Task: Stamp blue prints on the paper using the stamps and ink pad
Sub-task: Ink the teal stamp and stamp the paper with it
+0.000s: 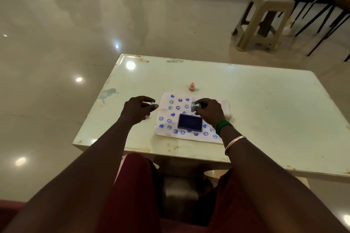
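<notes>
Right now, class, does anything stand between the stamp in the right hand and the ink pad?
Nothing visible does. The right hand holds the blue stamp just past the far edge of the ink pad, with only printed paper between them. The left hand pinches a small blue piece off to the side.

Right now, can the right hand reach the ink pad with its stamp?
Probably yes. The right hand pinches a light blue stamp just beyond the uncovered ink pad on the paper. Nothing sits between them; the left hand, pinching a small blue piece, is off to the side.
</notes>
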